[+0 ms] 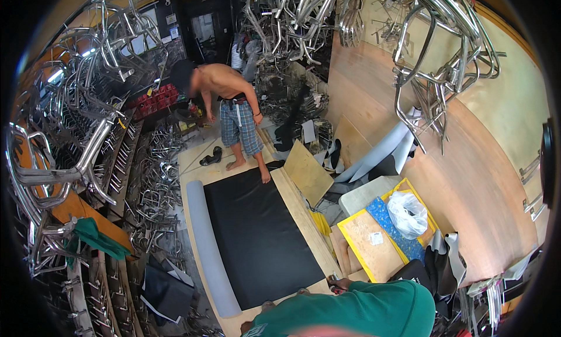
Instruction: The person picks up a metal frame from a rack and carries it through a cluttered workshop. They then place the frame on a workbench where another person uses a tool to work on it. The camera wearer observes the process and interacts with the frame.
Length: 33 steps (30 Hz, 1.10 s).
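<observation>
A wide black sheet (260,238), apparently faux leather, lies flat on a pale wooden board, its left part wound into a long roll (213,249) with a grey backing. My right hand (340,285) is at the sheet's near right corner, below my green sleeve. Its fingers are closed round a small tool with some red and metal on it, too small to name. Of my left hand (246,326) only a bit of skin shows at the lower edge, near the roll's near end; its fingers are hidden. My toes (302,291) reach the sheet's near edge.
A person (225,97) in checked shorts stands bent over at the sheet's far end, beside black sandals (211,156). Bent metal tube frames (87,156) crowd the left and hang overhead. To the right are a yellow-edged board (371,243), a white plastic bag (407,213) and leaning plywood (456,179).
</observation>
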Motion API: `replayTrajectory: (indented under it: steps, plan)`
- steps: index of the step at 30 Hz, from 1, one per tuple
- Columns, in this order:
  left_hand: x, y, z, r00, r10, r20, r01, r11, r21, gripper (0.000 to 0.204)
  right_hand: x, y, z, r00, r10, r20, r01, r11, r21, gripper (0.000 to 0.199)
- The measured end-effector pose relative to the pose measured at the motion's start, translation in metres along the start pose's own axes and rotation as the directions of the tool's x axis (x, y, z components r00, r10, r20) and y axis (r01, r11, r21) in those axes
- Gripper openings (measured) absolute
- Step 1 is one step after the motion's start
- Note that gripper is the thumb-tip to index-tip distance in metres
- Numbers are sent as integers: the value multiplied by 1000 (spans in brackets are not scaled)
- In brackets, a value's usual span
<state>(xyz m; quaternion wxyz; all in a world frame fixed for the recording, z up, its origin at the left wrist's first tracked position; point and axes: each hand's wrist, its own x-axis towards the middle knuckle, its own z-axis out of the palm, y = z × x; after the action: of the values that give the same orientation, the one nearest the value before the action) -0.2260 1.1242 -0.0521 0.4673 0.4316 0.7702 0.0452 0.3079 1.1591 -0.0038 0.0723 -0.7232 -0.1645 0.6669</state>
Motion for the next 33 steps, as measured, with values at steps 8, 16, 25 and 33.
replayTrajectory:
  steps: [8,16,25,33]
  plan:
    - [28,6,-5,911,-149,385,230,958,-173,35,-11,7,-18,998,55,4,-55,997,-56,48]
    - [52,-54,-53,857,355,373,-443,877,184,37,-64,-7,34,970,-229,-76,234,969,72,47]
    - [68,-43,-106,958,-8,287,71,975,-209,55,-161,-43,52,881,-272,-387,398,868,295,48]
    - [116,17,-101,970,204,128,-143,915,-377,39,-112,-76,14,811,-268,-520,404,900,166,55]
